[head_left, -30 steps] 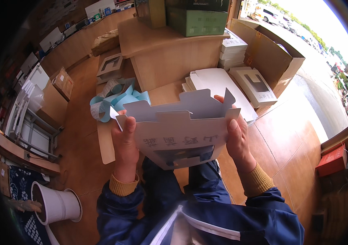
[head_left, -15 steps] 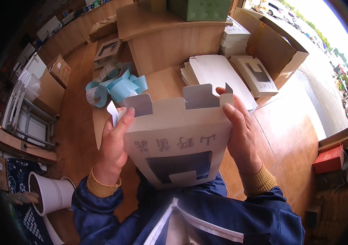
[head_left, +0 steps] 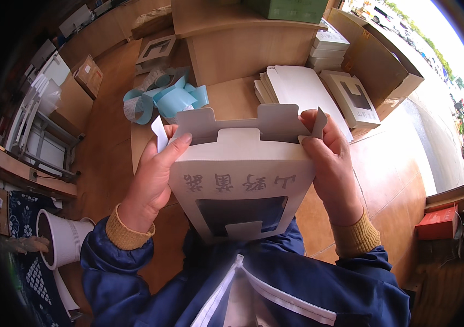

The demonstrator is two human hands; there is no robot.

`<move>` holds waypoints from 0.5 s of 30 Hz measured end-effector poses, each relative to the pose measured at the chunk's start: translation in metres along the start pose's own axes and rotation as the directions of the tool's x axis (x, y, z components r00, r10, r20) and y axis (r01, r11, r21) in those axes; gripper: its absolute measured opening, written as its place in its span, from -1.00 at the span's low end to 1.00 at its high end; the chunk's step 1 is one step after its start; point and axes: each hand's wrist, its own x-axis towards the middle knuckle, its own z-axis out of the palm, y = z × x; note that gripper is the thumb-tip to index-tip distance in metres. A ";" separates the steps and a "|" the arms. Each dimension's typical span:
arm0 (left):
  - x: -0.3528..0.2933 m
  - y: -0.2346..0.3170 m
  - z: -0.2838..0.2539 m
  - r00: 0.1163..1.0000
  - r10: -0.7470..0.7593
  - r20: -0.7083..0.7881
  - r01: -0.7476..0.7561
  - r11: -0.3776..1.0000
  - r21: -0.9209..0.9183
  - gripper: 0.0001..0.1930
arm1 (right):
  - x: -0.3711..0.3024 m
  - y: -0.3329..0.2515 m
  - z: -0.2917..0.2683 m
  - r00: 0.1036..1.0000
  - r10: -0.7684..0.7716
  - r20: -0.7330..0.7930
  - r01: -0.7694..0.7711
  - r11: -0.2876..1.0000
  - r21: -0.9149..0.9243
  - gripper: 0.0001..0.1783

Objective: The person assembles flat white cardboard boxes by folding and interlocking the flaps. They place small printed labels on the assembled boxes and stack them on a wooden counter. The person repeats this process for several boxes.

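A broad, light-brown wooden worktop (head_left: 253,54) stands at twelve o'clock, and mid-dial the white rectangular cardboard box with a dark front window (head_left: 243,188) leans over the person's navy-clad lap (head_left: 290,233), open end up. The left hand (head_left: 153,169) at ten o'clock pinches one side edge, the right hand (head_left: 330,158) at two the other. From here, I'd say squeezing harder could bow the walls, or a pressing thumb crease the thin white card flaps (head_left: 239,136).

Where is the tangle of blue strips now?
In the head view, the blue strips lie left of centre, beyond the left hand and left of the white cardboard stack.
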 end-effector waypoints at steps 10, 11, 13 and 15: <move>-0.003 0.016 -0.016 0.957 0.063 0.285 -0.223 0.788 0.575 -0.39 | 0.009 0.006 0.003 0.986 -0.148 0.079 0.165 0.947 -0.276 -0.49; -0.003 0.016 -0.016 0.962 0.021 0.272 -0.134 0.905 0.404 -0.40 | 0.010 0.005 0.003 0.981 -0.176 0.086 0.193 0.948 -0.255 -0.48; 0.000 0.014 -0.014 0.964 -0.019 0.266 0.032 0.999 -0.044 -0.42 | 0.013 0.003 0.001 0.994 -0.063 0.093 0.070 0.995 -0.068 -0.43; 0.004 0.009 -0.012 0.982 -0.074 0.176 0.093 0.990 -0.104 -0.54 | 0.016 -0.001 -0.004 0.985 0.105 0.136 -0.112 0.993 0.045 -0.51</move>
